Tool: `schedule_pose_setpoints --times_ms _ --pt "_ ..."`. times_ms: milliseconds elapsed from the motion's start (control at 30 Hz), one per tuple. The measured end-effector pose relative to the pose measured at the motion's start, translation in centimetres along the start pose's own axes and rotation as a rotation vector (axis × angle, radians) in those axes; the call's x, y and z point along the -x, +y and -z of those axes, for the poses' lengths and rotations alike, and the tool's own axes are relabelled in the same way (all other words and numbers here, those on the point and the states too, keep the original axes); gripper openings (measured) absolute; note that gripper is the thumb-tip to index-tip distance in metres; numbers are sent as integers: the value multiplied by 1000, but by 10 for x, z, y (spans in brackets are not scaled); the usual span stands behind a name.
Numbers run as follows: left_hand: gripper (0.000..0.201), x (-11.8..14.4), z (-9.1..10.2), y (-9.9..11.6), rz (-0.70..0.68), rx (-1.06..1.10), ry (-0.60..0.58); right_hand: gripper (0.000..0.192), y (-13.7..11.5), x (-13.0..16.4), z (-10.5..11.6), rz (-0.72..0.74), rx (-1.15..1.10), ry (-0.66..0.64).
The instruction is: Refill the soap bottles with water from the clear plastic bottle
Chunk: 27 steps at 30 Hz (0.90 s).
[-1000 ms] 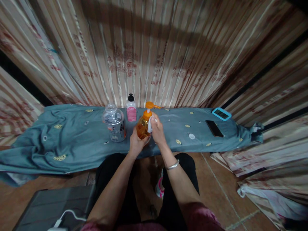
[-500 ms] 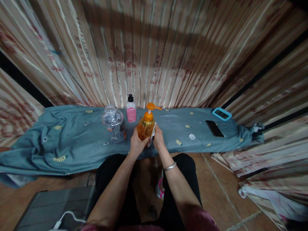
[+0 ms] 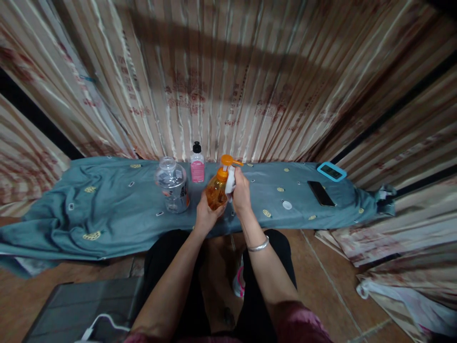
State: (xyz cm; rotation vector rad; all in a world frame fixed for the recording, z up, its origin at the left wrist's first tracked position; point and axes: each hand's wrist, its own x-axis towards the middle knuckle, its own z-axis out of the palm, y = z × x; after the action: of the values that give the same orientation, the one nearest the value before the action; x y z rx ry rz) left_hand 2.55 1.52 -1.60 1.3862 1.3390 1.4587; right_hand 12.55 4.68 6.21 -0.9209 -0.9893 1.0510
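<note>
Left hand (image 3: 206, 215) grasps the orange pump bottle (image 3: 216, 191) from below at the desk's (image 3: 107, 214) near edge, right hand (image 3: 240, 193) clenches a white cloth (image 3: 230, 180) against the bottle neck under the pump head (image 3: 228, 160), clear jar (image 3: 172, 184) just left.

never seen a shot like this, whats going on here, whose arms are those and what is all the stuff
The camera sits on a person's head, looking down at their own two bare arms. The left hand grips an orange pump bottle. The right hand presses a white cloth against the bottle's neck. Everything rests on a bench draped in teal cloth. Behind the bottle stand a clear plastic jar and a small pink-labelled bottle. To the right lie a black phone and a blue-framed device.
</note>
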Motion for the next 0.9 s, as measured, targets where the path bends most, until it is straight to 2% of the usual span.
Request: schedule_pose_setpoints --times_ms 133,233,400,533,700,900 --pt "79 -2 -1 -6 5 8 14 36 9 19 2 41 -10 -21" --pt "79 -2 0 -4 -11 -1 13 34 10 19 9 34 -37 21" --pt "75 1 2 4 3 -25 -6 37 -13 6 17 38 -113 101" --pt "73 0 2 5 -9 -45 14 36 -26 6 8 53 -99 90" --pt "73 0 1 3 -10 -35 15 32 -15 10 -1 54 -62 71" --pt "74 0 -1 -2 -16 -17 -5 41 -5 7 4 67 -52 109"
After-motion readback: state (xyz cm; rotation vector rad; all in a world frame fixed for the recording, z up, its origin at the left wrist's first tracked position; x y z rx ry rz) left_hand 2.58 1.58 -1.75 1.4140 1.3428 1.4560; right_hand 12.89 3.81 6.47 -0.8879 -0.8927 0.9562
